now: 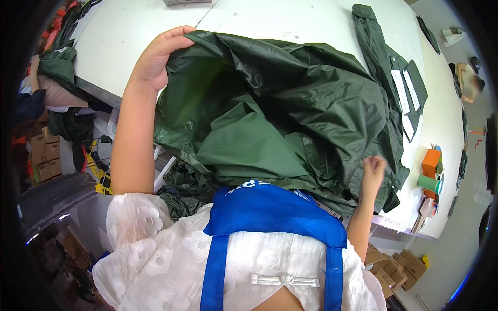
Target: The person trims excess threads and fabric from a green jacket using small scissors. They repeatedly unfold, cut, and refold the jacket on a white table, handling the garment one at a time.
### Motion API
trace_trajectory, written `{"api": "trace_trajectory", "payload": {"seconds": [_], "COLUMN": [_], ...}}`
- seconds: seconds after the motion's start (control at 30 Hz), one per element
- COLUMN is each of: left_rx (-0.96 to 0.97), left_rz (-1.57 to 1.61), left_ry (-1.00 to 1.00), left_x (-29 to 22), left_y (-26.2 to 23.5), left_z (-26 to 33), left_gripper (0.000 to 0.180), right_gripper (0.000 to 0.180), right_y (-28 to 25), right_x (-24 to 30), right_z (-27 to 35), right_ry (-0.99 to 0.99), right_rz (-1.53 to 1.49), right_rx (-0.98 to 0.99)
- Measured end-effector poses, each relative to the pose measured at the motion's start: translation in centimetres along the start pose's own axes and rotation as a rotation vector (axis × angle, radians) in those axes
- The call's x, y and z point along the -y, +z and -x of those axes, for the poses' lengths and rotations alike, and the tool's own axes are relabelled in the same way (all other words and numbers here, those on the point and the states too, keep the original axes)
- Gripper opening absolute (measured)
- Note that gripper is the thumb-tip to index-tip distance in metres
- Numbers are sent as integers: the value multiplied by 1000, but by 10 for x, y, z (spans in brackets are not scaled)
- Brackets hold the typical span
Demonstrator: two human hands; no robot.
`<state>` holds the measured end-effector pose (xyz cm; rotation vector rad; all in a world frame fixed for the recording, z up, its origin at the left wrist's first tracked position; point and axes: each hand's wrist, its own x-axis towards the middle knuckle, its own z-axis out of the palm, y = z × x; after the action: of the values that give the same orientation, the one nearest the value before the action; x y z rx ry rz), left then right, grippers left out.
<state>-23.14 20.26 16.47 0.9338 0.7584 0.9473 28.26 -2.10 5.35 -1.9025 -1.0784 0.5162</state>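
Observation:
A dark green, thin, shiny garment [332, 98] is spread in loose folds over the white table and hangs over its near edge. At its far left corner, my left hand [163, 54] pinches the fabric's edge between thumb and fingers and holds it raised. Under that lifted edge the lighter, matte inner side of the cloth shows as a hollow. My right hand [373, 168] is over the garment's right part, its fingers curled together. Whatever those fingers hold, if anything, is too small to make out.
The white table [290, 18] reaches away ahead. At right lie a long green fabric piece [369, 31], white strips [411, 88], an orange box [430, 163] and a green spool [428, 182]. Cardboard boxes [46, 153] stand at left. Another person's hand [34, 65] touches green cloth there.

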Motion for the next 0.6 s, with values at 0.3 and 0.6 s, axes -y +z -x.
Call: {"api": "trace_trajectory", "payload": {"seconds": [0.3,0.6], "left_rx": [123,81], "left_rz": [-61,-800], "left_ry": [51,456], "left_x": [-19,-66], "left_y": [64,32], "left_z": [38,50], "left_gripper": [21,32], "right_gripper": [47,9], "right_y": [171,151], "right_x": [240,231], "right_z": [44,23], "right_ry": [-403,272], "right_rz": [-280,-972], "right_rx": [508,682]}}
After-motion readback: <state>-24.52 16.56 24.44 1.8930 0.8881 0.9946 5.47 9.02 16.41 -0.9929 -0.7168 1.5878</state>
